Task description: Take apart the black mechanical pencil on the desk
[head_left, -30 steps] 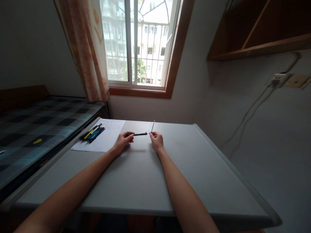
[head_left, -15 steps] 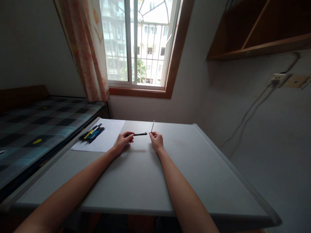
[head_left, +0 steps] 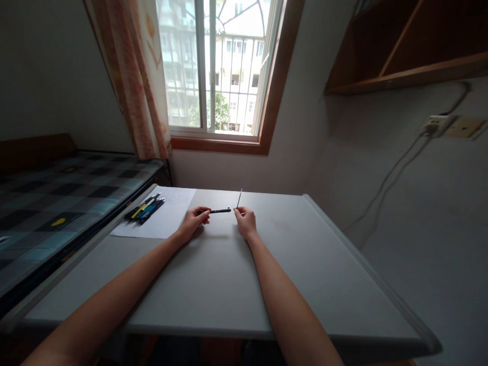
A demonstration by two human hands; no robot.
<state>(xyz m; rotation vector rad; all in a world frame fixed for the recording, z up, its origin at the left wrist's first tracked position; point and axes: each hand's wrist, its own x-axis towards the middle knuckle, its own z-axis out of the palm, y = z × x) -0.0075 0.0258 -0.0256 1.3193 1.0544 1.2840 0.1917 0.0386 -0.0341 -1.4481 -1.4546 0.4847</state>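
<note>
My left hand (head_left: 193,223) is closed around one end of a black pen (head_left: 220,211), which lies level and points right, just above the table. A small pale or shiny part shows at the pen's right end. Between the thumb and fingers of my right hand (head_left: 246,222) is a thin dark pen refill (head_left: 239,198), pointing up and away with a lighter far end. A narrow gap separates the pen's right end from my right fingertips. Several pens (head_left: 145,209), black, blue and yellow among them, lie heaped to the left of my left hand.
The heaped pens rest on a white sheet of paper (head_left: 179,201) at the far left of the pale table (head_left: 316,284). A checked bed (head_left: 87,175) stands to the left. Beyond the table are a window and curtain; a shelf (head_left: 404,76) hangs at upper right.
</note>
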